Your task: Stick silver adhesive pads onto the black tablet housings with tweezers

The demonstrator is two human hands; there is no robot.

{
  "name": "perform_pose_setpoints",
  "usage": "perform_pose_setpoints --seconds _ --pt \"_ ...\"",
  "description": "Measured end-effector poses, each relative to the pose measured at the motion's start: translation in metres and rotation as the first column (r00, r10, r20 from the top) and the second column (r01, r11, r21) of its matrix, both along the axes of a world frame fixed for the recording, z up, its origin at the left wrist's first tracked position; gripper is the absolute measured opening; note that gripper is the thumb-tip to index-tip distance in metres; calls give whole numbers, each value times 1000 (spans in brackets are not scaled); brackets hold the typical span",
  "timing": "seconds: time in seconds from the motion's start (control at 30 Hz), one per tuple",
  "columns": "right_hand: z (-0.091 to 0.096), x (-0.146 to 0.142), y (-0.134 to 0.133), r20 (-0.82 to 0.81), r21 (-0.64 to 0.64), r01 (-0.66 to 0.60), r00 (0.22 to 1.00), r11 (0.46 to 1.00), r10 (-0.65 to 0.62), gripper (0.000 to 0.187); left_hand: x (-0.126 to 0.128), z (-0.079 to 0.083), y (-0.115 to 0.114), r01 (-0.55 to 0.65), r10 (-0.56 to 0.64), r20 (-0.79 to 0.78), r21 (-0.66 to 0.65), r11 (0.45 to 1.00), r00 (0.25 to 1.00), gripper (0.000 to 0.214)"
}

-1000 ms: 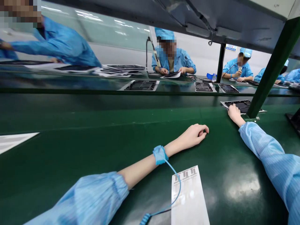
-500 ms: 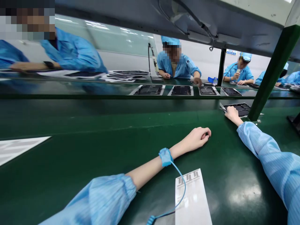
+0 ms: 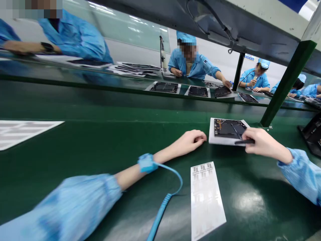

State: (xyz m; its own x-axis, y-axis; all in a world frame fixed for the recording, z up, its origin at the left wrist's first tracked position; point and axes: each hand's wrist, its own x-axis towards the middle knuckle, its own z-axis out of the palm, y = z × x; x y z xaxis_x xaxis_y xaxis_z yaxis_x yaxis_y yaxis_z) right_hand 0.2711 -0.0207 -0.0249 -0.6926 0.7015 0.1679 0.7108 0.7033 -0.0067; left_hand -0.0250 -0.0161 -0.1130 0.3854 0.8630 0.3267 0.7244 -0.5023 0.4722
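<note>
My right hand (image 3: 258, 142) is closed around black tweezers (image 3: 245, 142) and, at the same time, grips the right edge of a white backing sheet (image 3: 212, 132). On that sheet lies a flat black device panel (image 3: 227, 129) with orange flex strips at its upper left. The sheet's front edge looks slightly raised from the bench. My left hand (image 3: 193, 140), fingers curled in with nothing visible in them, rests just left of the sheet. A blue wrist strap (image 3: 147, 163) with a coiled cord is on my left wrist. Below the hands lies a white sticker sheet (image 3: 207, 201) with grey shapes.
The green bench (image 3: 100, 140) runs up to a raised ledge bearing several panels on white sheets, one being a panel (image 3: 164, 87). A slanted green post (image 3: 288, 83) and an overhead shelf (image 3: 250, 30) frame the right. Across sits a co-worker (image 3: 189, 63). Another sheet (image 3: 22, 132) lies left.
My right hand has drawn the panel and its sheet left and nearer, away from the post. My left hand appears a little farther left. The co-worker opposite has lifted a panel's edge.
</note>
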Motion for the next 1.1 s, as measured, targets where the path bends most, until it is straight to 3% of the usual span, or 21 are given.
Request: perform_pose_setpoints --seconds 0.1,0.2,0.3,0.43,0.53,0.63,0.67,0.73,0.8,0.87,0.97,1.03,1.1 --pt "-18 39 -45 15 -21 -88 996 996 88 19 -15 5 -47 -29 27 57 25 999 998 29" --pt "-42 74 -85 -17 59 -190 981 980 191 21 -5 9 -86 60 -60 73 8 998 996 30" --pt "-58 100 -114 -50 61 -152 987 986 155 23 16 10 -103 214 -212 63 -38 976 975 28" --pt "-49 113 -128 -240 -158 -185 960 970 144 20 30 7 -109 292 -289 48 -94 952 956 35" --pt "-31 100 -122 -507 -186 -175 860 967 58 23 35 7 -114 280 -285 -35 -114 953 958 44" --pt "-18 64 -109 -679 -362 -219 728 906 -95 52 41 10 -122 242 -257 -189 -99 965 948 46" --pt "-15 49 -105 -682 -439 -265 720 858 -127 61 44 12 -124 227 -243 -230 -94 969 942 45" --pt "-12 19 -97 -603 -602 -325 784 729 -149 63 49 16 -127 199 -217 -291 -90 976 932 43" --pt "-11 -8 -90 -538 -666 -422 843 615 -4 55 52 20 -129 178 -200 -321 -97 979 926 40" --pt "-14 -27 -85 -528 -686 -497 842 532 106 41 55 21 -132 165 -186 -320 -93 982 929 35" --pt "-24 -39 -85 -536 -753 -503 843 424 48 22 57 19 -137 144 -149 -286 -41 989 947 35" --pt "-32 -40 -88 -545 -773 -477 837 418 -51 18 57 15 -140 146 -146 -239 -16 989 960 37" --pt "-39 -39 -93 -587 -724 -467 804 507 -98 18 57 10 -141 169 -174 -183 -39 985 968 38"
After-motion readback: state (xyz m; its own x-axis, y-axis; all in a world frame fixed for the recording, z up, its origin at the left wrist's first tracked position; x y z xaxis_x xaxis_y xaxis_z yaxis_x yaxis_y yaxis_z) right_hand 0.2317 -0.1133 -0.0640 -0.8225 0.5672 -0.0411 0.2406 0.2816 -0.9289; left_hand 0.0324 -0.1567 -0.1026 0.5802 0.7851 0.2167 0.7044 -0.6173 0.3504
